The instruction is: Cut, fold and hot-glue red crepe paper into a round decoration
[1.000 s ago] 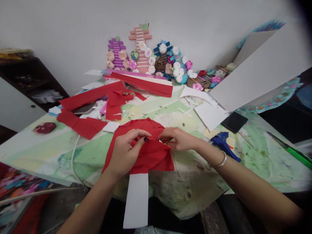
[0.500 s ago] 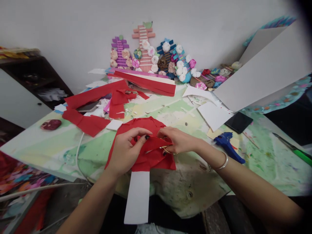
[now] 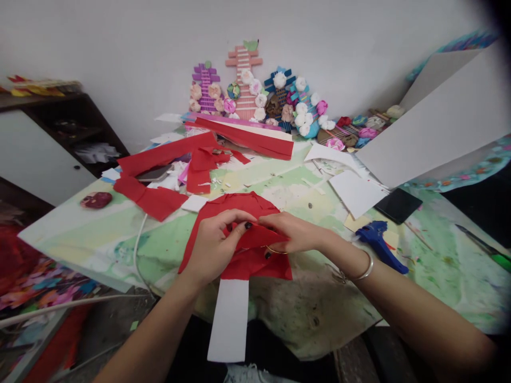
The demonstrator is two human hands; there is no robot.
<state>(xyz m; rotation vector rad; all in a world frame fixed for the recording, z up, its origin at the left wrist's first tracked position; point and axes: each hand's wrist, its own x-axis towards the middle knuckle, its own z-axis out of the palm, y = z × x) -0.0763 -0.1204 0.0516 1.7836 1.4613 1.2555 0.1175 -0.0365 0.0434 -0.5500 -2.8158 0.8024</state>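
As my left hand (image 3: 211, 250) pinches the red paper (image 3: 255, 261) and my right hand (image 3: 297, 236), at 3 o'clock, grips scissors (image 3: 275, 250), tugging could tear it.

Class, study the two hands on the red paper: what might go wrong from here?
The red paper, pinched between the left hand and right hand, looks thin and may tear. The white strip overhangs the table edge and could slip off. The blue glue gun beside the right forearm might get knocked.

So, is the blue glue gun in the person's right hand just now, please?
No, the blue glue gun lies on the table apart from the right hand, which pinches the red paper.
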